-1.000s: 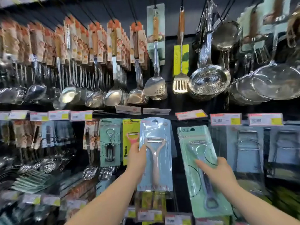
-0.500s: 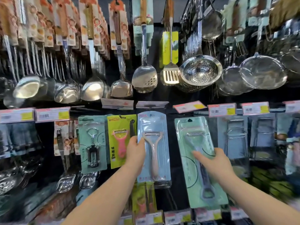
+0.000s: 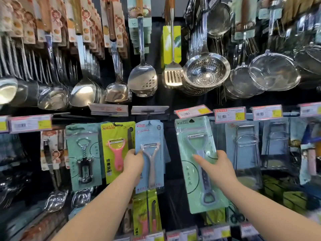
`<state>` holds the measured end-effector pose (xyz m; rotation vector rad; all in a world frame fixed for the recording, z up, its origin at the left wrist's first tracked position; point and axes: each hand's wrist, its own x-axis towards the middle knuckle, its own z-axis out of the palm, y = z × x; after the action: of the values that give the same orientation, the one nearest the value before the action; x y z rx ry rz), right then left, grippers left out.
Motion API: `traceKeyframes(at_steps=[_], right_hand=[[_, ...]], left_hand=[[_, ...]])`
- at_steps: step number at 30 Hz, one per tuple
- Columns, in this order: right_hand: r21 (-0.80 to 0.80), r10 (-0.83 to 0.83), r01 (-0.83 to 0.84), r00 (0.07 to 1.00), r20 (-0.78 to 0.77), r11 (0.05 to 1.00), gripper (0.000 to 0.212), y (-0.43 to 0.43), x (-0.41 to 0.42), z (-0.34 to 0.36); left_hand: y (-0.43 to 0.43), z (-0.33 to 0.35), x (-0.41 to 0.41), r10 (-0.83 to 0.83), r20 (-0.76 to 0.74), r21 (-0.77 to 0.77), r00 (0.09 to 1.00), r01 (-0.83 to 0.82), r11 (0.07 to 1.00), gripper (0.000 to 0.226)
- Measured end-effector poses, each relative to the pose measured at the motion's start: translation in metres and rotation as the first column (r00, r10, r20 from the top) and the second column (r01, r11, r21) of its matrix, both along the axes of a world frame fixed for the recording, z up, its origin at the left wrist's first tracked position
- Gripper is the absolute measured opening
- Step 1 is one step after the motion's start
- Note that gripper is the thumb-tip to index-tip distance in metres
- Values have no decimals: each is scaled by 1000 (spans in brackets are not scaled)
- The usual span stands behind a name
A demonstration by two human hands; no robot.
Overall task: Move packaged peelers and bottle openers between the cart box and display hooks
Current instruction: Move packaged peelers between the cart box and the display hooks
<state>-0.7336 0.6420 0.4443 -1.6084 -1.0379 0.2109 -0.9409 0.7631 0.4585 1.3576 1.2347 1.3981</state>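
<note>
My left hand (image 3: 134, 160) grips the left edge of a pale blue card with a beige peeler (image 3: 150, 150); the card's top hole sits at a display hook (image 3: 149, 122). My right hand (image 3: 215, 165) holds a mint green card with a grey peeler and bottle opener (image 3: 199, 153), tilted, its top near the price tag rail. To the left hang a yellow-green pack with a pink peeler (image 3: 117, 148) and a mint pack with a corkscrew opener (image 3: 84, 157). The cart box is out of view.
Steel ladles (image 3: 85, 91), spatulas (image 3: 143, 80), a colander (image 3: 206, 72) and mesh strainers (image 3: 274, 72) hang on the row above. Price tags (image 3: 230, 114) line the rail. Packaged wire racks (image 3: 245, 145) hang to the right; more packs hang on the row below.
The view has shifted and come closer to the shelf. Both hands have kept their packs; the blue pack now sits up at its hook and the green pack is raised toward the rail.
</note>
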Motion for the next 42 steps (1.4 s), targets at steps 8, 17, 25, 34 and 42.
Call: traceKeyframes(at_steps=[8,17,25,34,42], right_hand=[[-10,49,-49,999,-12,999,101,18,2,-2],[-33,64,-64,998,24,997,94,45,10,-5],[-141,54,-48,998,41,989,83,93,13,-3],[-190,106,-91,992,70,978,92,130,20,4],[-334,99,-54,988,117,941,95,114,20,5]], left_hand=[[14,-2,9,26,7,-62,1000,-26,998,23],[22,-3,11,32,-2,-57,999,-32,998,31],[22,1,5,179,-25,30,983,-178,983,46],[16,-10,4,237,-215,75,947,-226,971,40],[2,-11,9,187,-390,187,902,-121,975,32]])
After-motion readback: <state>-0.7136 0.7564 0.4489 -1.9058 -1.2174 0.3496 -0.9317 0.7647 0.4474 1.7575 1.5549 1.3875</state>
